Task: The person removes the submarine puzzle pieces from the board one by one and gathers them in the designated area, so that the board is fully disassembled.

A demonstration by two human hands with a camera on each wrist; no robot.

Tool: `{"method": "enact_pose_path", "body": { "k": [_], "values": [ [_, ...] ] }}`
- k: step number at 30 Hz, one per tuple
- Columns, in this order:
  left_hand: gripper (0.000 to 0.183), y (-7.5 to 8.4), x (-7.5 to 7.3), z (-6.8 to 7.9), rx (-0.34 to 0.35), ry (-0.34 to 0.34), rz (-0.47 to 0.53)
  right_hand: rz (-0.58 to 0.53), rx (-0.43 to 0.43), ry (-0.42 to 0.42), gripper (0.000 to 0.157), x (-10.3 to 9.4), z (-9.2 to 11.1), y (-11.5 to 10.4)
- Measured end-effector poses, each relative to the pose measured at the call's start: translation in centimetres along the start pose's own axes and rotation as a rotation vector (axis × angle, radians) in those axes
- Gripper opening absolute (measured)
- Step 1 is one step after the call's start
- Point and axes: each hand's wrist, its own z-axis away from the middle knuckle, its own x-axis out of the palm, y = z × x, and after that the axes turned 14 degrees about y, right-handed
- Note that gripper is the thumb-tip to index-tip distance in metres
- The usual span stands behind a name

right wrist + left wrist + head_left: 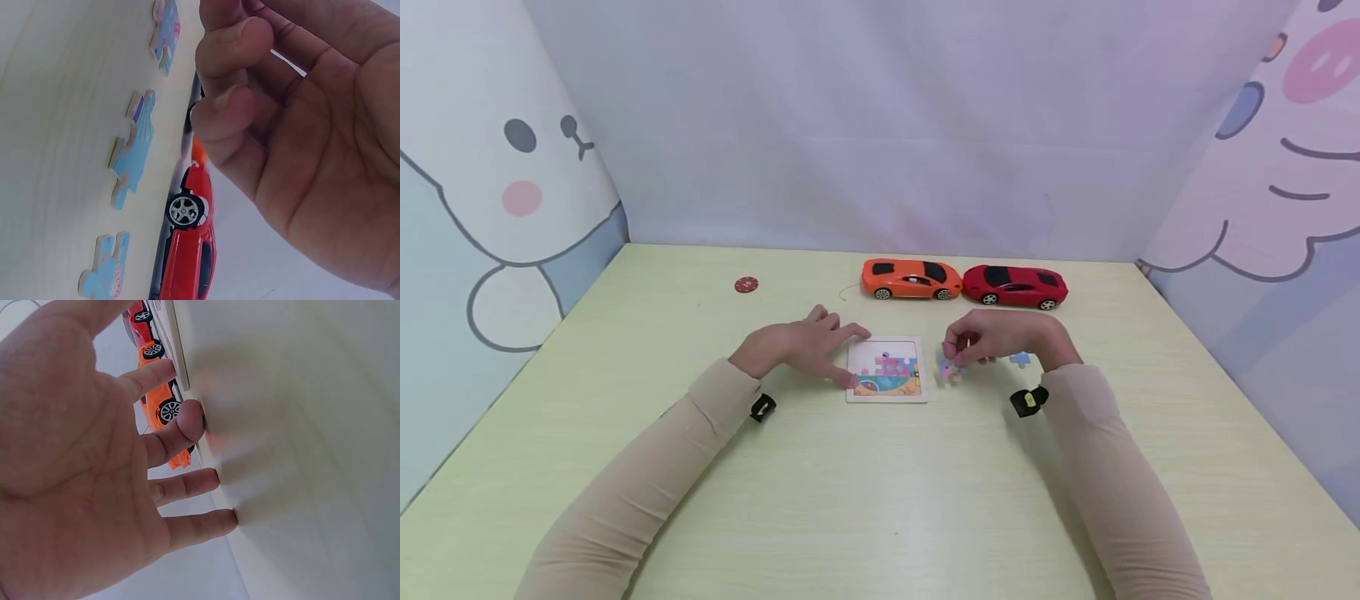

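A small jigsaw board with a pale frame lies mid-table, its lower part filled with pink, teal and yellow pieces. Spread along its left side, my left hand touches the frame with thumb and index finger. The other fingers reach straight towards the tabletop in the left wrist view. To the right of the board, my right hand pinches a puzzle piece between thumb and forefinger, low over the table. Those fingertips are cut off in the right wrist view, where the other fingers curl. Loose blue pieces lie beside this hand.
Behind the board, an orange toy car and a red toy car stand end to end. A red round chip lies at the back left. Printed cloth walls enclose the table's back and sides.
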Motion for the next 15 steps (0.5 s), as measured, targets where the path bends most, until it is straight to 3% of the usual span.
{"method": "enact_pose_path", "body": {
  "k": [15],
  "values": [
    [0.085,0.0,0.0,0.0,-0.006,-0.005,0.005,-0.033,0.043,-0.06,0.006,-0.1,-0.1,1.2]
  ]
}}
